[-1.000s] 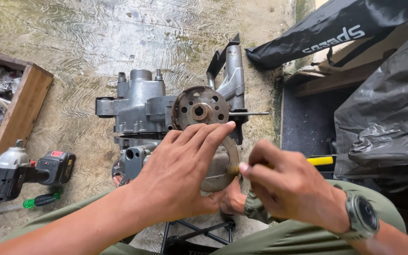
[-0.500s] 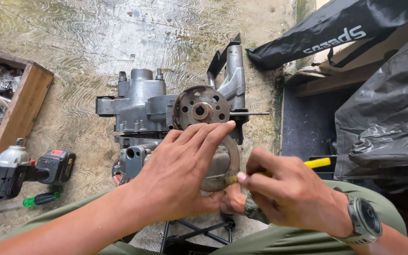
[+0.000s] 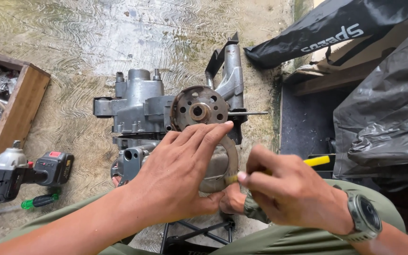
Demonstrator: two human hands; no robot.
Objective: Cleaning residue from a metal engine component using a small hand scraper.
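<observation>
Engine cover under flat open left hand; right hand grips yellow-handled tool.

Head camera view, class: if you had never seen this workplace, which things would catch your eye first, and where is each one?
In the middle, a grey metal engine casing with a rusty holed rotor disc stands on the concrete floor. Just below it, the left hand lies flat over a round cover, while the right hand pinches a yellow-handled tool at its edge. At far left lie a cordless impact wrench and a wooden crate.
</observation>
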